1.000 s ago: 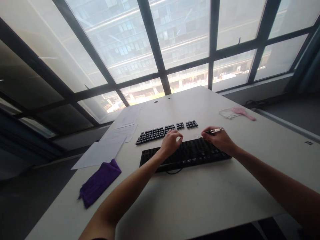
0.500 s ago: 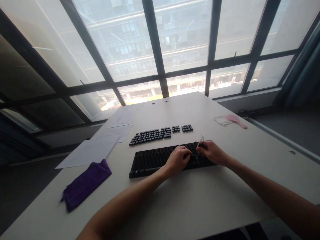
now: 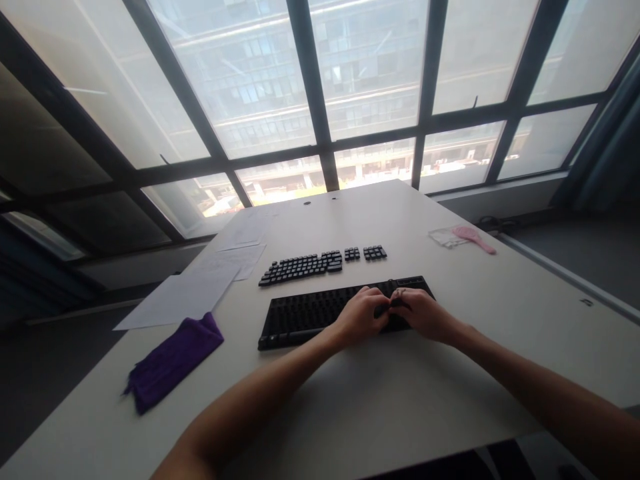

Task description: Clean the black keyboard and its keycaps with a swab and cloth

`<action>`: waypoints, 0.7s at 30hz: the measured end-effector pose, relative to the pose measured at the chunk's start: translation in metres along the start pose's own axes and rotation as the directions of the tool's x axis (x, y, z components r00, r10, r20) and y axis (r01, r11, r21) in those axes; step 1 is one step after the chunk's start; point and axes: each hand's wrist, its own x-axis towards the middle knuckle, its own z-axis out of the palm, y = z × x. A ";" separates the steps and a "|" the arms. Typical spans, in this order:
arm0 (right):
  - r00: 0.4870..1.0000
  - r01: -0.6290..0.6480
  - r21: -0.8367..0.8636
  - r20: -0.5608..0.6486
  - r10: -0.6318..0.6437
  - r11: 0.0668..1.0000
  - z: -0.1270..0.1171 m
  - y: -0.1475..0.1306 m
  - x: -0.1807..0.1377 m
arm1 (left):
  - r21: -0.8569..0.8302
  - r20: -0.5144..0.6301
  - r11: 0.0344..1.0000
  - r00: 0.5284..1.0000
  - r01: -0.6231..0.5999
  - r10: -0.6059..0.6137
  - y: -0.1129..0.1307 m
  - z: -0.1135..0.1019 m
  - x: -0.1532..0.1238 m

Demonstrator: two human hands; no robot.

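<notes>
A black keyboard (image 3: 300, 320) with most of its keycaps off lies before me on the white table. Over its right part, my left hand (image 3: 364, 312) is closed in a pinch, its fingertips against those of my other hand. What it pinches is hidden. My right hand (image 3: 420, 313) is closed around a small keycap puller (image 3: 401, 292); only a bit of its wire shows above the fingers. Behind the keyboard, loose dark keycaps (image 3: 303, 267) lie laid out in keyboard order, with smaller groups to their right.
On the left of the white table (image 3: 320, 400) lie a folded purple cloth (image 3: 175, 360) and several sheets of paper (image 3: 183, 293). A pink hairbrush (image 3: 473, 238) and a clear plastic bag (image 3: 444, 238) are at the right. Tall windows stand beyond the table's far end.
My right hand has turned, so the puller's wire prongs no longer point up. It has come left against my left hand, and the fingertips of both now meet above the keyboard.
</notes>
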 end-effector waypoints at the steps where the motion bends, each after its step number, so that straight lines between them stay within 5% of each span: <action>1: 0.999 -0.035 0.042 -0.035 0.036 0.999 0.001 0.002 -0.001 | -0.015 0.016 1.000 1.000 0.015 -0.015 0.001 0.001 0.001; 7: 0.955 -0.199 0.272 -0.159 0.248 0.941 0.001 0.009 0.000 | -0.096 -0.004 0.989 0.993 0.116 -0.117 -0.003 0.010 0.000; 16: 0.960 -0.067 0.102 -0.264 0.092 0.993 0.006 -0.010 -0.003 | -0.195 -0.159 0.981 0.986 0.017 -0.049 -0.006 0.011 -0.003; 21: 0.943 -0.165 0.225 -0.249 0.220 0.960 0.012 -0.003 -0.001 | -0.128 -0.185 0.991 0.981 0.033 -0.057 -0.002 0.011 -0.006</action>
